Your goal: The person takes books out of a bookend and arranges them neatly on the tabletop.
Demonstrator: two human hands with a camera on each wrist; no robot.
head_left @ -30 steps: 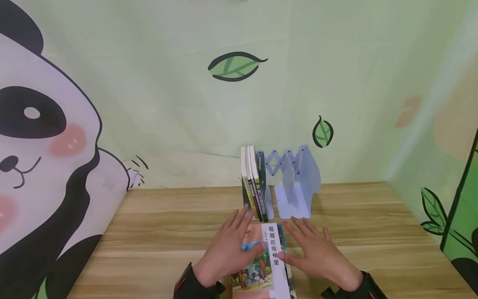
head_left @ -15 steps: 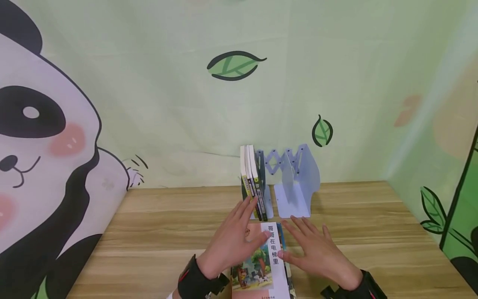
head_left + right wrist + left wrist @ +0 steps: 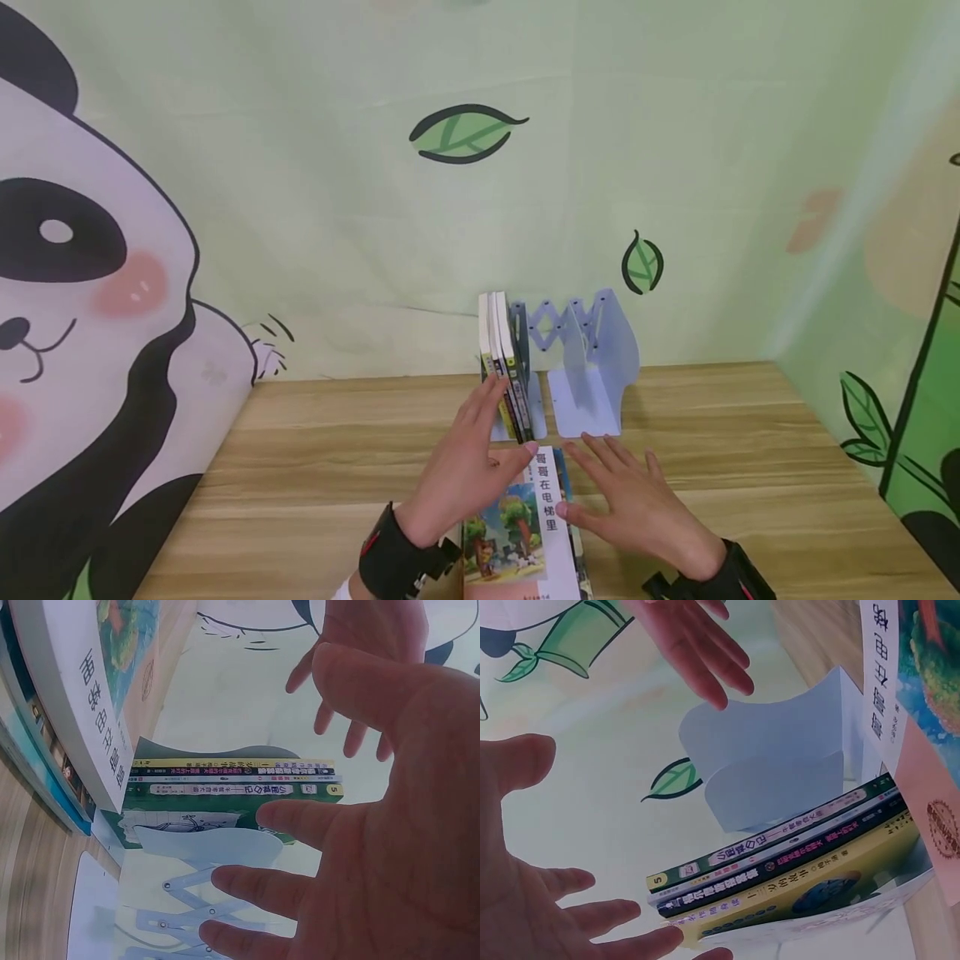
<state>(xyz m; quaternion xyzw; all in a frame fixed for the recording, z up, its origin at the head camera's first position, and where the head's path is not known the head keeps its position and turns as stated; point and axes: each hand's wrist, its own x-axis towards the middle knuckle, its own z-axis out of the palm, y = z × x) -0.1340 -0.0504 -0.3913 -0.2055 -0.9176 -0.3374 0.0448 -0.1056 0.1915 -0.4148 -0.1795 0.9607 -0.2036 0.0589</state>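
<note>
Several thin books [image 3: 504,367] stand upright in the left part of a pale blue expandable book rack [image 3: 588,404]. My left hand [image 3: 467,475], fingers extended and thumb spread, is above a small stack of flat books, its fingertips in front of the standing books. The top book [image 3: 504,537] of that stack has a picture cover and a white strip with Chinese characters. To the right of the stack my right hand [image 3: 637,508] hovers with fingers spread, its thumb by the top book's right edge. Neither hand holds anything.
The wooden table [image 3: 330,450] ends at a green fabric backdrop [image 3: 360,233] printed with a panda and leaves. The rack's right compartment has a tall end panel [image 3: 618,350], and a folding lattice [image 3: 547,325] joins its two halves.
My left hand has risen and moved forward from over the stacked books toward the standing books. The right hand stays nearly in place. The head view has shifted slightly.
</note>
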